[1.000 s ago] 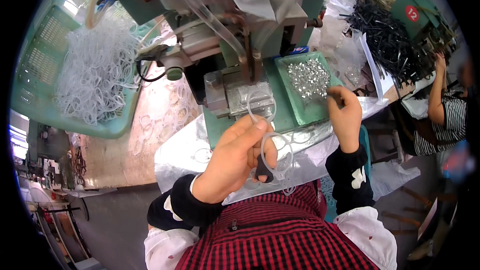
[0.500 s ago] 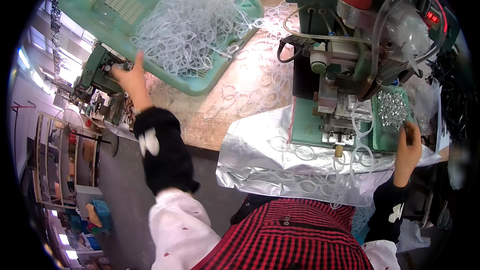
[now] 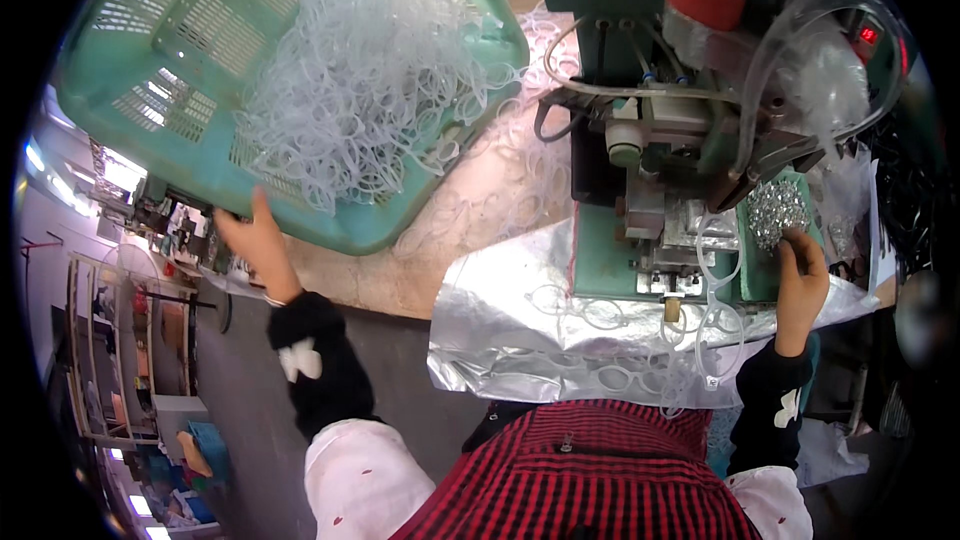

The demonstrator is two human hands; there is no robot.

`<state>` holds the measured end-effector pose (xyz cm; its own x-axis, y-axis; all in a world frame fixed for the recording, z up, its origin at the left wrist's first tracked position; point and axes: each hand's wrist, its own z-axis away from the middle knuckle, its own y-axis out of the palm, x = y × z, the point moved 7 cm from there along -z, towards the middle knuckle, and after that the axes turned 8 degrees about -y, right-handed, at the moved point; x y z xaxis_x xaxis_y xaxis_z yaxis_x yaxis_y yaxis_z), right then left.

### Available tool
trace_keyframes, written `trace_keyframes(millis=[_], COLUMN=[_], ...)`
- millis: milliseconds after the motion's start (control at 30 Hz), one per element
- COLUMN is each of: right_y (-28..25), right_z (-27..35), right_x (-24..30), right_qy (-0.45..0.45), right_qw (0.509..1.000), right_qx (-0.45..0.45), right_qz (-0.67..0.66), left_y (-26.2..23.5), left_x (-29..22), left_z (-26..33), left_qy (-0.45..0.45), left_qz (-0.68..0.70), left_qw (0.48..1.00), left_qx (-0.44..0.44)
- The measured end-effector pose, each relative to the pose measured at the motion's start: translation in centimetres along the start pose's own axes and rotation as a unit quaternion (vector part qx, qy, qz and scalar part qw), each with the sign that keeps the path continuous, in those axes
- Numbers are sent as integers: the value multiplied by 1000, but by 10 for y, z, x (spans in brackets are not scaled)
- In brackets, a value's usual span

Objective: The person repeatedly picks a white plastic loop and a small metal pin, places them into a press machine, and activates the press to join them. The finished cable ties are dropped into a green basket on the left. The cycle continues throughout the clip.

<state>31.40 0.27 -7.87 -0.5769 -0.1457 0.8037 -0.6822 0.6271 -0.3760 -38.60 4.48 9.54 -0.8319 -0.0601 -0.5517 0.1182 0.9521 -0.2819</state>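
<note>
Where the slatted green plastic basket tilts at the far left, the left hand reaches up to its near rim, fingers spread and pressed against the edge, clamped on nothing. A springy heap of clear plastic rings fills the basket, and loose rings lie on the tan worktop just beside it. Nearer, crinkled silver foil sheet drapes over the worktop edge, with more clear rings on it. To the right stands a green metal machine with looping clear tubes. At far right, the right hand pinches its fingertips together in a small tray of shiny metal bits; what it grips is too small to tell.
</note>
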Motion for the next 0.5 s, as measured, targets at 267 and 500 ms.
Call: trace_keyframes(millis=[267,500], right_y=[-1,63], right_z=[11,-33], right_x=[59,137], right_qy=[-15,-87], right_qw=[998,971], right_qx=[17,81], right_qz=[-60,-208], left_y=[103,200], left_x=[-81,-40], left_z=[178,227], left_qy=[112,368], left_qz=[55,-177], left_qw=[926,801], left_qx=[355,438])
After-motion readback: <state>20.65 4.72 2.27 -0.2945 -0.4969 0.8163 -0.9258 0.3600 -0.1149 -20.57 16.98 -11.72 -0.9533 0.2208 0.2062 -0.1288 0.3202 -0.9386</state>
